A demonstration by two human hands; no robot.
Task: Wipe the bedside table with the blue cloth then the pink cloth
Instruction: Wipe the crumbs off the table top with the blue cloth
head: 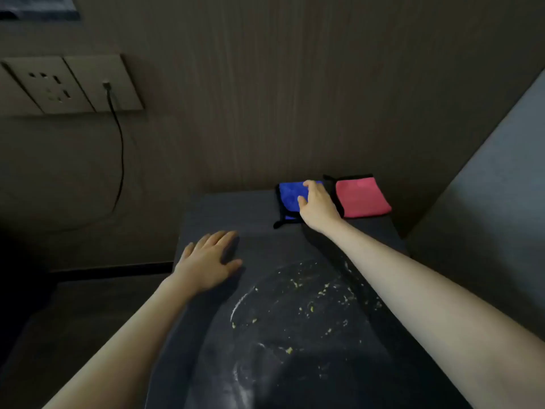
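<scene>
Blue cloth [290, 196], folded, 12 o'clock on bedside table [259, 214]: soft, light (likely limp); pinch near edge. Right hand [317, 206] laid on it, grasp unclear; left hand [208, 264] flat, released.

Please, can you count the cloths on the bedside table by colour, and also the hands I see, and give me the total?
Blue cloth: 1, under the right hand
Pink cloth: 1, beside the blue one
Hands: 2, with the left hand flat on the bedside table
Total: 2 cloths and 2 hands, 4 in all
</scene>
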